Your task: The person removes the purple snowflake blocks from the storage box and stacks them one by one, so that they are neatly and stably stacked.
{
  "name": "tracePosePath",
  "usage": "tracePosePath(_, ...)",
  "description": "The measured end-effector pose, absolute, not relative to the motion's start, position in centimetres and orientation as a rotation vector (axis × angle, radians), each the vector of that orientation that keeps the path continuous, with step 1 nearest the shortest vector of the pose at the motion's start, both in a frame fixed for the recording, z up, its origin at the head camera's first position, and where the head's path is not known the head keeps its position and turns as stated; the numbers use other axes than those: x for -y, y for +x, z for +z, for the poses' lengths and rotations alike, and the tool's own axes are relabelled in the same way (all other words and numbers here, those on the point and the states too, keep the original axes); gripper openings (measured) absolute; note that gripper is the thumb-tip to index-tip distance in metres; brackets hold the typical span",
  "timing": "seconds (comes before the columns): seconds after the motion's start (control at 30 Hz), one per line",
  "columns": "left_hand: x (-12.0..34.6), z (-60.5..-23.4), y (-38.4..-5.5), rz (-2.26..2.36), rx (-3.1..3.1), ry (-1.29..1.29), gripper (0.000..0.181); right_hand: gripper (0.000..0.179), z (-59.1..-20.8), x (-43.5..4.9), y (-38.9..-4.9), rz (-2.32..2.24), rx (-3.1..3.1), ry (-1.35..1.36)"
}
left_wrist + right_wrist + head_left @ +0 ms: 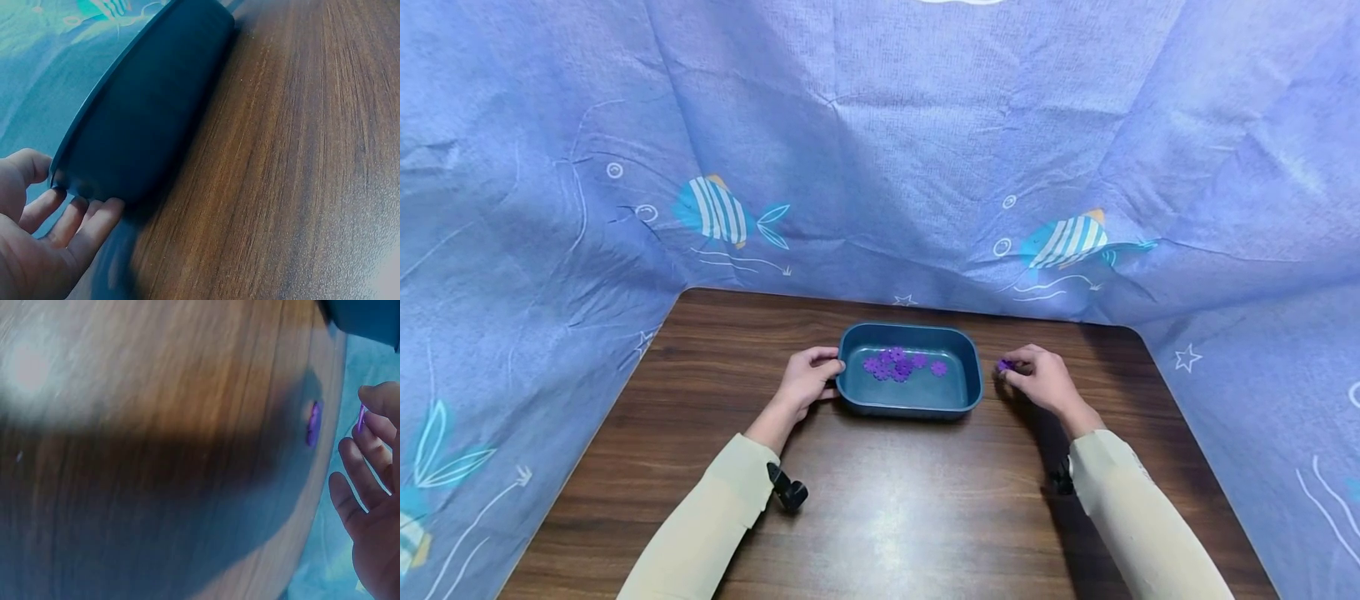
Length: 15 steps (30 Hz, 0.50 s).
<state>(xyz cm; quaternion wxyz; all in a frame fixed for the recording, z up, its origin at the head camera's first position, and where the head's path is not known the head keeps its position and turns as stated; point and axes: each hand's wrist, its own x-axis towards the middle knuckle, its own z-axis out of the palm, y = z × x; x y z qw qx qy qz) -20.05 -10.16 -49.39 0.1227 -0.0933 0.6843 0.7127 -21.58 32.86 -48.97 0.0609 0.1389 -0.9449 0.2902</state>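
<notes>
A dark teal rectangular basin (pixel 910 411) sits on the wooden table. Several purple flower-shaped pieces (pixel 898 367) lie on its floor, mostly bunched toward the left. My left hand (pixel 811 377) grips the basin's left end, thumb at the rim and fingertips against the outer wall (pixel 137 119). Right of the basin, apart from it, my right hand (pixel 1037 375) pinches one purple flower-shaped piece (pixel 360 417) between thumb and forefinger, above the table. The other fingers are spread and slightly bent. Another purple flower-shaped piece (pixel 314 424) lies on the tabletop near that hand.
The brown wood-grain table (pixel 880 500) has rounded far corners. A blue cloth with fish prints (pixel 910 167) hangs behind it and along both sides. A black strap device (pixel 788 490) is on the left wrist, and a similar one (pixel 1062 477) on the right.
</notes>
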Motion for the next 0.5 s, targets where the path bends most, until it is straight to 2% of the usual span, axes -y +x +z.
tracePosePath(0.5, 10.3, -49.5, -20.1, 2.092, -1.980, -0.276, 0.038, 0.026, -50.3, -33.9, -21.4, 0.721, 2.947, 0.401)
